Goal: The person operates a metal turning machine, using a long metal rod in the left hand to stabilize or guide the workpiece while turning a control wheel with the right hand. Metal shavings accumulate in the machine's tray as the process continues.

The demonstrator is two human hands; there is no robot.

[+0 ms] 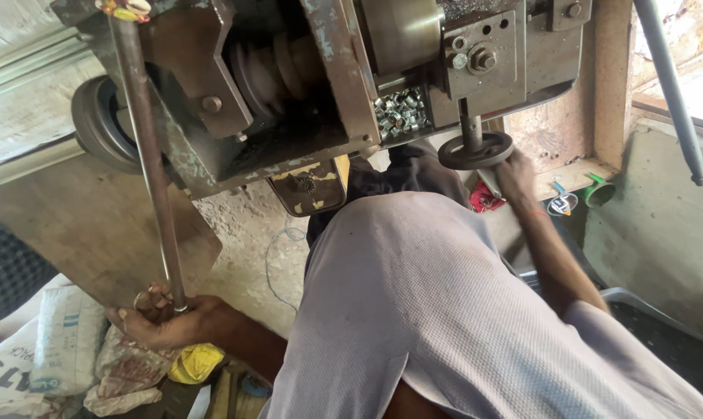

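My left hand (161, 316) is closed around the lower end of a long metal lever rod (146, 155) that rises to the top of an old green-grey machine (328, 85). My right hand (516, 174) reaches forward and rests on a small round handwheel (475, 150) under the machine's right block. Several small shiny metal pieces (402, 112) lie in a slot just above and left of the handwheel. My grey shirt (413, 310) fills the middle of the view.
A pulley (274, 70) and a dark wheel (99, 124) sit on the machine's left. White sacks (53, 349) and a yellow cloth (196, 361) lie at lower left. A grey pipe (673, 93) slants at right above a dark tray (661, 334). A green cup (599, 190) stands on a ledge.
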